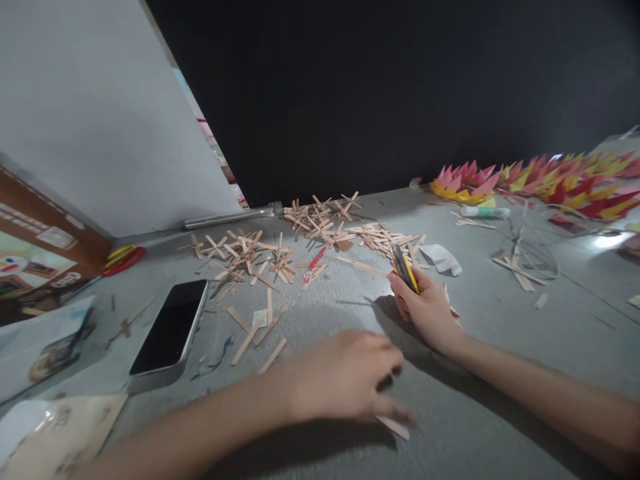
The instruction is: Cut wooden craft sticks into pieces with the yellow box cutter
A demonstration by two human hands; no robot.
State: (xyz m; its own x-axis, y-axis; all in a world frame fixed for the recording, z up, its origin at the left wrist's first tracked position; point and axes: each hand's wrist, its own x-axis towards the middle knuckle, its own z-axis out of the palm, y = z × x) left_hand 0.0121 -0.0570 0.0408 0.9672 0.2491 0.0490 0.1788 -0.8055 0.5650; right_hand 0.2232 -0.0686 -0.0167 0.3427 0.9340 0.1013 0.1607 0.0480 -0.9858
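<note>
My right hand (425, 310) is closed around a yellow and black utility knife (404, 268), which points up and away from me. A pale craft stick (363, 267) lies just left of the knife's tip; whether it touches the hand I cannot tell. Lower and nearer to me, my left hand (345, 377) is smeared by motion, with thumb and fingers apart and nothing visible between them. Partly under its thumb, another craft stick (395, 428) shows on the grey floor. Beyond the hands lie crossed craft sticks (245, 257) and a heap of loose sticks (383, 239).
A phone (170, 327) lies at left, near a brown box (50, 233). A red pen (315, 260) rests among the sticks. A glue tube (485, 212), crumpled tissue (441, 259) and pink-yellow paper decorations (565, 183) are at right. A black panel (375, 100) stands behind.
</note>
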